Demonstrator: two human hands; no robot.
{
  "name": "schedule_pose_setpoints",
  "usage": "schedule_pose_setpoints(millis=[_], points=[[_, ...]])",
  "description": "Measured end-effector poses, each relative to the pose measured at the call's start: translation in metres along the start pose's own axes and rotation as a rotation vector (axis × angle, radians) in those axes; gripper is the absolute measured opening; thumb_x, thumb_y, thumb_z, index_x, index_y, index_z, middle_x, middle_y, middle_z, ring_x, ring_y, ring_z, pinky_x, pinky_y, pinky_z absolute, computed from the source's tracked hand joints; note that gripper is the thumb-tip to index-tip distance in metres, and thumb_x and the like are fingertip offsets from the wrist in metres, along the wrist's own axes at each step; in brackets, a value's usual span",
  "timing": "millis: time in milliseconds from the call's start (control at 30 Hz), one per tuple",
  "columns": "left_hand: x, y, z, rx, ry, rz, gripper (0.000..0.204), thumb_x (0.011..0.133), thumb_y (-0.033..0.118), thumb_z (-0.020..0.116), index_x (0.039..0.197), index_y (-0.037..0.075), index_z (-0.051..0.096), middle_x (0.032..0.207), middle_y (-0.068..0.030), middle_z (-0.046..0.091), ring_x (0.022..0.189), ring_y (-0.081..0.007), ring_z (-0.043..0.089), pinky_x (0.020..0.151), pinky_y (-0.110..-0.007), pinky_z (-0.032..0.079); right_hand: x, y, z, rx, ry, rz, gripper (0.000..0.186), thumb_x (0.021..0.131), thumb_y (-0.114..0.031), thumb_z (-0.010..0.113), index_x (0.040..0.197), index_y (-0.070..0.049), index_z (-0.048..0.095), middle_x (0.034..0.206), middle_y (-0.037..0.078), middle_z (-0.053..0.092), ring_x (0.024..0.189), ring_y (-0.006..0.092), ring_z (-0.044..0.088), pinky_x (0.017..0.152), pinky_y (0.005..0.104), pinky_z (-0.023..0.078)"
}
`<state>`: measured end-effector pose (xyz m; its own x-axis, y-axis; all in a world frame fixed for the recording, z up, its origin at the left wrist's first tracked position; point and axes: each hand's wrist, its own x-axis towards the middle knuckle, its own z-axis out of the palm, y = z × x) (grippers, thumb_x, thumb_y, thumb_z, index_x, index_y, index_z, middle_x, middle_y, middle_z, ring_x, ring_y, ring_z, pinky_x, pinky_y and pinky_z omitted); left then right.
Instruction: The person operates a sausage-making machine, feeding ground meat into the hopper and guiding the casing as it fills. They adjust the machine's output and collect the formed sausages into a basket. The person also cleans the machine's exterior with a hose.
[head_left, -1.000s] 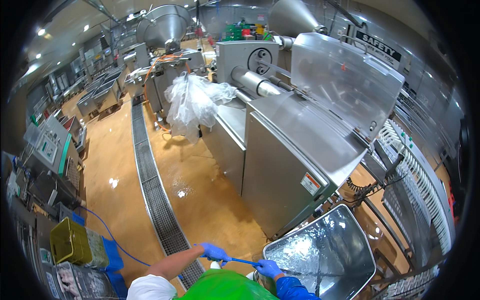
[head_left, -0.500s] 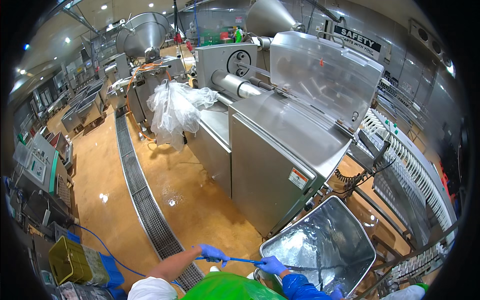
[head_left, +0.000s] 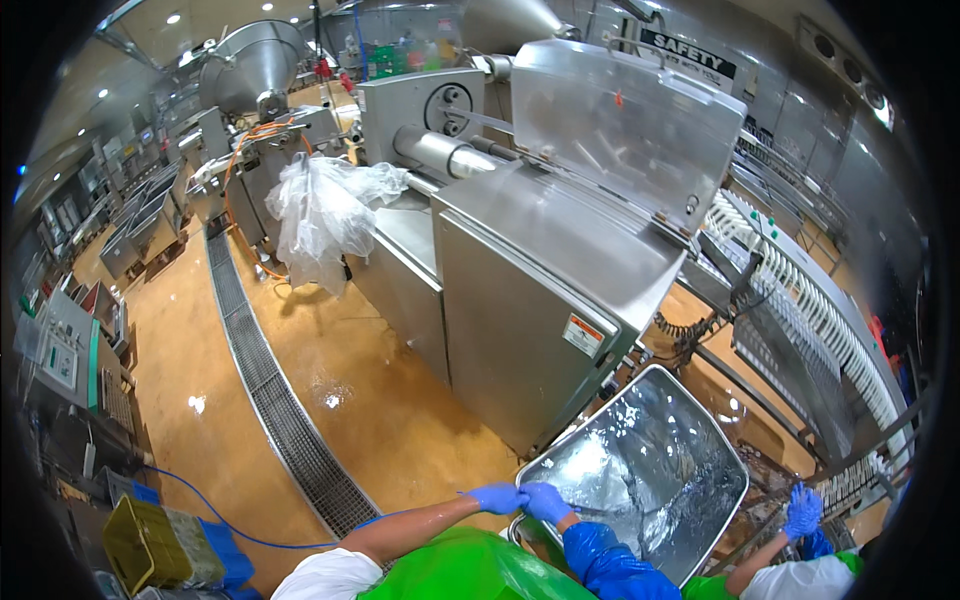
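Note:
My gloved left hand [head_left: 496, 497] and gloved right hand [head_left: 545, 501] meet at the near left corner of a metal tub [head_left: 746, 479]. Both are closed around a thin blue hose [head_left: 215, 512], whose end is hidden by my fingers. It trails behind my left forearm to the floor at the left. Rippling water [head_left: 640, 470] lies in the tub. A blue sleeve [head_left: 610, 560] covers my right arm; my left forearm is bare below a white sleeve. A green apron [head_left: 470, 565] covers my front.
A co-worker's gloved hands [head_left: 801, 512] are raised together right of the tub. Ahead stands a steel machine [head_left: 530, 330] with a raised clear lid [head_left: 610, 130]. A floor drain grate [head_left: 270, 385] runs along the left. A yellow crate [head_left: 150, 545] stands at lower left.
My hands have come together; the hose stretch that showed between them is now covered. The co-worker's hands have come up into view at the right. The whole view has shifted slightly.

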<state>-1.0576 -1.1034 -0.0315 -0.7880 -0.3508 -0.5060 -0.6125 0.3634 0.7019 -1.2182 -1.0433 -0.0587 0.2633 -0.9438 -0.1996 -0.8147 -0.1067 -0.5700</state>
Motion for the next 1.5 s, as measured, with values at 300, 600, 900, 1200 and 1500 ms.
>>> schedule_pose_setpoints(millis=[300, 600, 900, 1200, 1500], points=[[-0.082, -0.031, -0.05, -0.331, 0.032, -0.146, 0.048, 0.093, 0.044, 0.037, 0.079, 0.004, 0.061, 0.068, -0.0043, 0.053, 0.064, -0.0144, 0.052, 0.062, -0.03, 0.046, 0.006, -0.012, -0.067, 0.075, 0.419, 0.014, 0.031, 0.083, -0.038, 0.053, 0.069, -0.011, 0.059, 0.066, 0.015, 0.058, 0.064, 0.0373, 0.056, 0.057, 0.047, 0.043], [-0.029, 0.046, -0.055, 0.529, 0.121, 0.007, 0.04, 0.088, 0.036, 0.039, 0.082, 0.005, 0.063, 0.085, -0.0208, 0.062, 0.081, -0.0391, 0.057, 0.069, -0.048, 0.045, 0.015, -0.022, -0.016, 0.09, 0.24, -0.093, 0.026, 0.078, -0.037, 0.055, 0.071, -0.012, 0.06, 0.069, 0.013, 0.06, 0.066, 0.0356, 0.058, 0.056, 0.0456, 0.045], [-0.079, -0.022, -0.078, -0.21, 0.067, -0.065, 0.037, 0.092, 0.032, 0.041, 0.087, 0.001, 0.06, 0.074, -0.0141, 0.059, 0.067, -0.0271, 0.057, 0.066, -0.036, 0.047, 0.01, -0.015, -0.058, 0.086, 0.213, 0.1, 0.024, 0.076, -0.036, 0.056, 0.071, -0.013, 0.062, 0.071, 0.013, 0.062, 0.068, 0.0351, 0.059, 0.058, 0.046, 0.046], [-0.032, 0.064, -0.072, 0.32, 0.317, -0.074, 0.032, 0.093, 0.031, 0.038, 0.104, 0.005, 0.053, 0.082, -0.0237, 0.061, 0.077, -0.0423, 0.059, 0.067, -0.05, 0.045, 0.015, 0.016, -0.046, -0.005, 0.094, 0.098, 0.028, 0.076, -0.039, 0.059, 0.075, -0.011, 0.065, 0.071, 0.014, 0.062, 0.069, 0.0348, 0.06, 0.06, 0.0446, 0.047], [-0.013, 0.021, -0.02, 0.209, 0.286, -0.012, 0.036, 0.091, 0.032, 0.042, 0.114, 0.004, 0.048, 0.083, -0.0285, 0.06, 0.077, -0.0448, 0.058, 0.067, -0.053, 0.044, 0.007, 0.021, -0.056, -0.002, 0.062, 0.13, 0.024, 0.069, -0.036, 0.059, 0.077, -0.014, 0.067, 0.077, 0.012, 0.064, 0.074, 0.0321, 0.062, 0.062, 0.0426, 0.049]])
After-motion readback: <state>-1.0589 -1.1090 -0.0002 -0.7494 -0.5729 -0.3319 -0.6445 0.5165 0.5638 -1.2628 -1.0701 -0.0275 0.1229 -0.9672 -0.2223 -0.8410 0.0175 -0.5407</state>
